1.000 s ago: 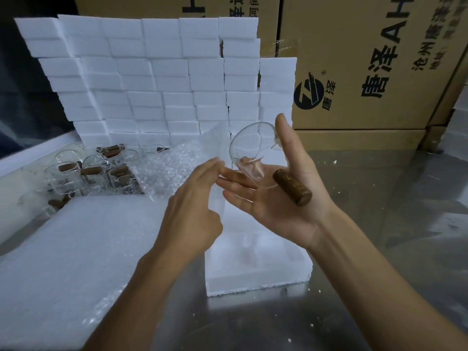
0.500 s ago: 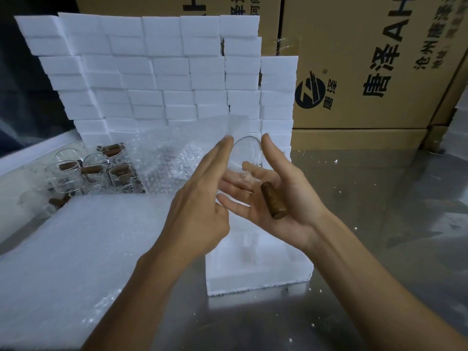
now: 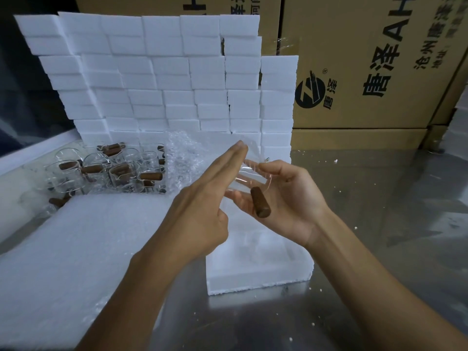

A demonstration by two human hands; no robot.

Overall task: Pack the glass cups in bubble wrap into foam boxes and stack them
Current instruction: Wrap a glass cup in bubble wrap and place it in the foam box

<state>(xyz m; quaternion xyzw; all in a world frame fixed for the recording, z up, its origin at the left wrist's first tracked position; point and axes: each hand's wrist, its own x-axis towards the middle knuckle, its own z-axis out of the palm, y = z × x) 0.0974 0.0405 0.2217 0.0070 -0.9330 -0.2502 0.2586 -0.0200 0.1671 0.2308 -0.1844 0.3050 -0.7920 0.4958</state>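
A clear glass cup [image 3: 249, 177] with a brown wooden handle [image 3: 260, 205] lies tilted against a bubble wrap sheet [image 3: 187, 158] above an open white foam box [image 3: 258, 269]; more cups [image 3: 109, 171] (same brown handles) cluster before stacked foam boxes [image 3: 162, 79].

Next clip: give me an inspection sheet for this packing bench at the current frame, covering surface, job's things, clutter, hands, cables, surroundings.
Surface: shiny metal bench, reflective.
Job's things: glass cup with brown handle in the right hand; bubble wrap sheet raised against it; open foam box below the hands; more glass cups at left; stacked foam boxes behind.
Clutter: white foam crumbs scattered on the bench.
Hands: left hand, fingers straight, presses wrap to the cup; right hand cradles the cup.
Cables: nothing seen.
Surroundings: printed cardboard cartons behind; white foam sheet at left.
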